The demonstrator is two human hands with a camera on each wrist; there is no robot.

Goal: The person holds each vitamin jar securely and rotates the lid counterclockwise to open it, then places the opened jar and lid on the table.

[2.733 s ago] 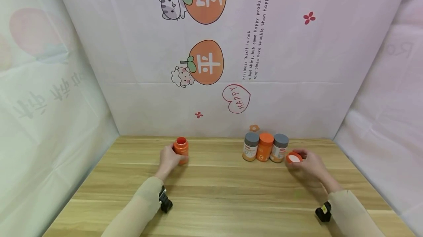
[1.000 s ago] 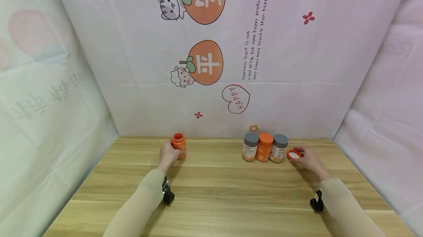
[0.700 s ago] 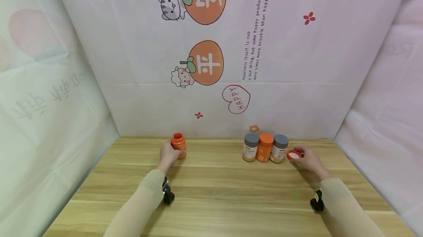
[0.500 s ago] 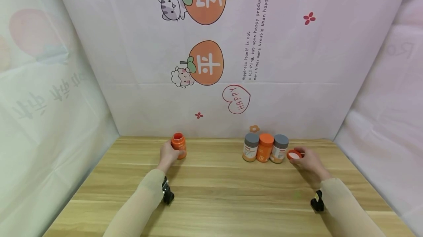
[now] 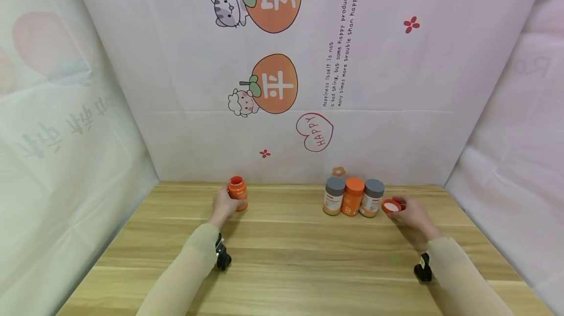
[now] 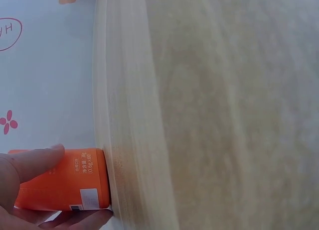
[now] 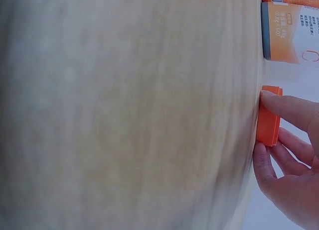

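Near the table's back left, my left hand point(image 5: 223, 205) grips an uncapped orange supplement bottle point(image 5: 238, 193), thumb on one side and fingers round the other. The bottle is upright, its red mouth facing up. In the left wrist view, the bottle's base point(image 6: 102, 177) meets the table. To the right, my right hand point(image 5: 413, 214) pinches an orange bottle cap point(image 5: 391, 206) whose whitish inside faces up. The right wrist view has the cap point(image 7: 268, 118) at the tabletop between thumb and fingers. My fingers cover part of both things.
Just left of the cap, three capped bottles stand in a row: a grey-lidded one point(image 5: 333, 197), an orange one point(image 5: 353, 198) and another grey-lidded one point(image 5: 371, 199). White printed cloth point(image 5: 387, 125) hangs behind and beside the wooden table point(image 5: 299, 262).
Since the earliest frame, my left hand has shifted the bottle slightly left and farther back. My right hand has moved a little farther back with the cap. Over the last second both barely move.
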